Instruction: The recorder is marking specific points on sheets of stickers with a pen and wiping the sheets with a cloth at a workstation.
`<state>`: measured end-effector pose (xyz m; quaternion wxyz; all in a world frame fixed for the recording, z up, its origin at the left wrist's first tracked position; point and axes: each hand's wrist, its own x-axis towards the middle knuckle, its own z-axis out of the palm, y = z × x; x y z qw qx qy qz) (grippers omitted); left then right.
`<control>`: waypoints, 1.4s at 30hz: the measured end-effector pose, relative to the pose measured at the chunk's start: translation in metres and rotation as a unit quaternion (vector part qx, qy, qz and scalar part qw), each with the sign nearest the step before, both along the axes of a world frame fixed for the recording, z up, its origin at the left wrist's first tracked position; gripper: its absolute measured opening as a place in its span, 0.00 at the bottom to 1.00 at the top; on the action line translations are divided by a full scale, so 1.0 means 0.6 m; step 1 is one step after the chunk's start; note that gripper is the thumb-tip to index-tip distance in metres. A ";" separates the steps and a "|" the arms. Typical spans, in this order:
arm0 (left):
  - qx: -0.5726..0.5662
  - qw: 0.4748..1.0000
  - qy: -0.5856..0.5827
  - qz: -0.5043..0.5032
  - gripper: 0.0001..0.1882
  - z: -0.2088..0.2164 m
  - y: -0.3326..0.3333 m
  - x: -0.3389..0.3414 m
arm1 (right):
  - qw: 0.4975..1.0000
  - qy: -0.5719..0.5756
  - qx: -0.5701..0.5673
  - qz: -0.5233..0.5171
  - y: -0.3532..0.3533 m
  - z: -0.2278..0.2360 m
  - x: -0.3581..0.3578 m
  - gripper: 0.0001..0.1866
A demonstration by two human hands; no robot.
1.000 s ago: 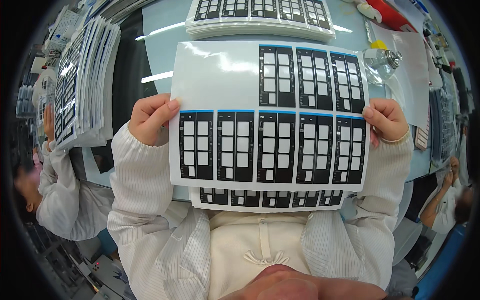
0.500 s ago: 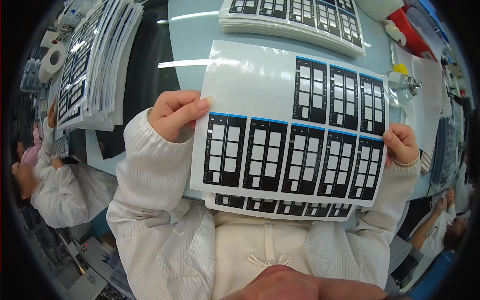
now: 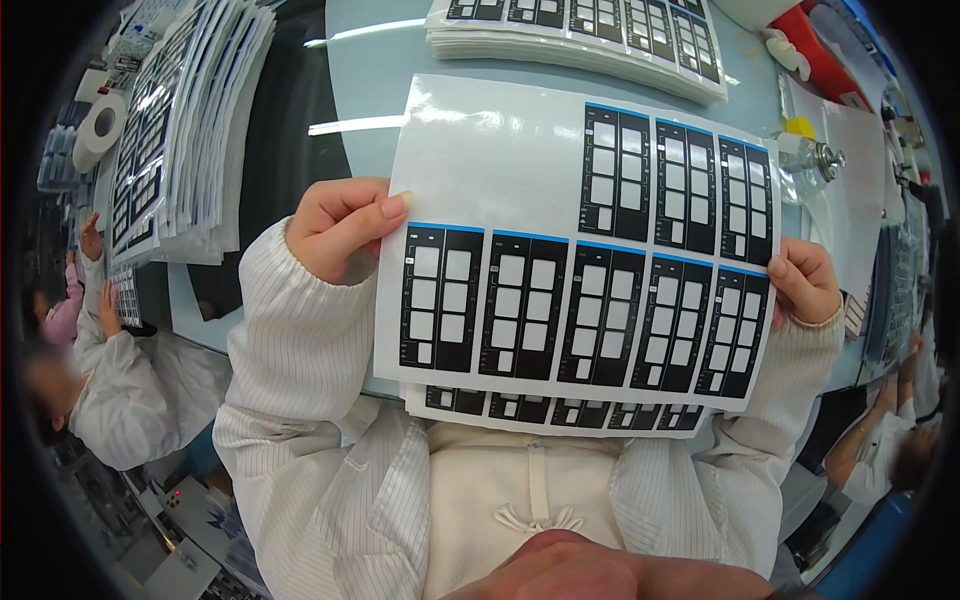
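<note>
A white label sheet point(image 3: 490, 150) is held up in front of me, tilted, carrying black panel stickers with blue top edges and white windows. Its upper left area is bare and glossy, with no stickers. My left hand point(image 3: 345, 228) pinches the sheet's left edge between thumb and fingers. At the right edge my right hand point(image 3: 806, 280) grips it the same way, its fingers partly behind the sheet. Below, another printed sheet point(image 3: 560, 412) sticks out from under the held one, close to my body; most of it is hidden.
At the far side lies a stack of similar sheets point(image 3: 580, 50). A taller pile point(image 3: 185, 140) stands at the left, beside a white tape roll point(image 3: 100, 125). To the right are a clear bottle point(image 3: 800, 168) and a red bin point(image 3: 815, 55). Co-workers sit on both sides.
The held sheet and my left hand have shifted slightly left, and the sheet's tilt has altered a little. My grip stays the same. The co-worker's hands at the left have moved.
</note>
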<state>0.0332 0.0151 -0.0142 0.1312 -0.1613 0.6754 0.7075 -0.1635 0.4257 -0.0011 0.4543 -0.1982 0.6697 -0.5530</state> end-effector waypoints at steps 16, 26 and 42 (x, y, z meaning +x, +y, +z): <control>0.009 1.000 0.003 0.004 0.16 0.001 -0.001 -0.002 | 0.999 0.018 -0.035 0.010 0.005 -0.006 -0.001 0.15; -0.007 1.000 -0.010 0.017 0.15 -0.002 -0.002 -0.002 | 0.999 -0.014 -0.010 -0.029 0.006 -0.010 -0.002 0.16; 0.003 0.999 -0.036 0.039 0.16 0.002 0.000 -0.007 | 0.998 -0.041 -0.005 -0.046 0.000 -0.015 -0.005 0.15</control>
